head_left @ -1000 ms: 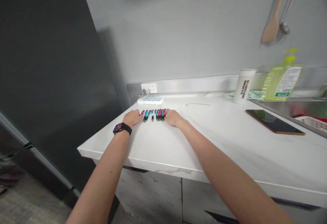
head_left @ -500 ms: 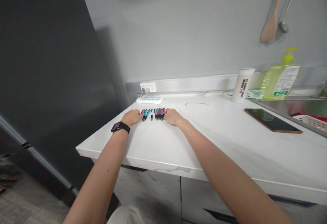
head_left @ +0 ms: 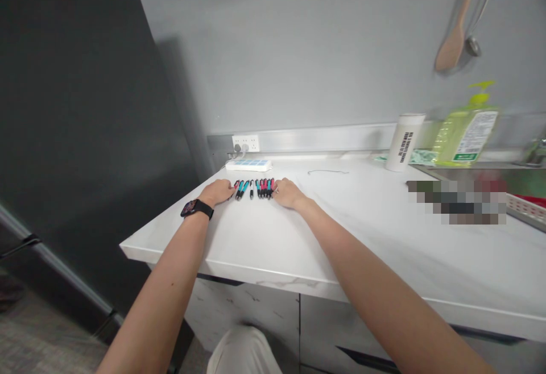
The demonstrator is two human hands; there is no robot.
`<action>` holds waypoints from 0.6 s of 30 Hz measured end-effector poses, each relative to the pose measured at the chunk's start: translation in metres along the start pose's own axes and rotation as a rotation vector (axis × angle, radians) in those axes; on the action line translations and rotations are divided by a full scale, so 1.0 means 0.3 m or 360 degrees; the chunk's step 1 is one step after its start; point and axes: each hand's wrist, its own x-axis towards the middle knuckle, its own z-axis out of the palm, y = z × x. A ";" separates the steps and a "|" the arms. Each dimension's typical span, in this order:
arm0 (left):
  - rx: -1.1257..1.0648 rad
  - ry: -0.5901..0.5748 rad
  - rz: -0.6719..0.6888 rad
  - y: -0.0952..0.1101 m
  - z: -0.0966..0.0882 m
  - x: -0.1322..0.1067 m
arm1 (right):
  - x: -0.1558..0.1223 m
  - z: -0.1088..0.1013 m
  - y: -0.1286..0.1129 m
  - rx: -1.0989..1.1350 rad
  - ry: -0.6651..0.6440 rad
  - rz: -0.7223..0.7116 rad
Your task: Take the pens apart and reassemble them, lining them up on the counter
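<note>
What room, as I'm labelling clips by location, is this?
Probably a kitchen: a flat wooden spatula hangs against the grey wall, and a yellow-green plastic pump bottle stands by a silvery metal sink.

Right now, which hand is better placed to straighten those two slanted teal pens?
Likely the left hand: the teal pens lie nearer it; a white pen and pen cluster separate them from the right hand.

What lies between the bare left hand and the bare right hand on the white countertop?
In the head view, a gapped row of slim turquoise, white and pinkish-red pens lies between the bare left hand and bare right hand.
</note>
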 end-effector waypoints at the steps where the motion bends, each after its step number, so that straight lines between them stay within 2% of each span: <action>1: 0.0003 0.0012 -0.0004 -0.001 0.000 0.000 | 0.000 0.001 0.001 0.0011 0.0005 -0.0003; 9: -0.0005 0.0079 -0.0029 0.015 -0.004 -0.021 | -0.009 -0.015 0.000 0.0011 -0.0034 -0.0022; 13: -0.0008 0.0176 -0.0014 0.030 -0.005 -0.030 | -0.005 -0.011 0.002 0.0001 -0.0052 -0.0078; 18: -0.0027 0.0226 0.0185 0.052 -0.015 -0.041 | -0.002 -0.007 0.002 0.0017 -0.0025 -0.0015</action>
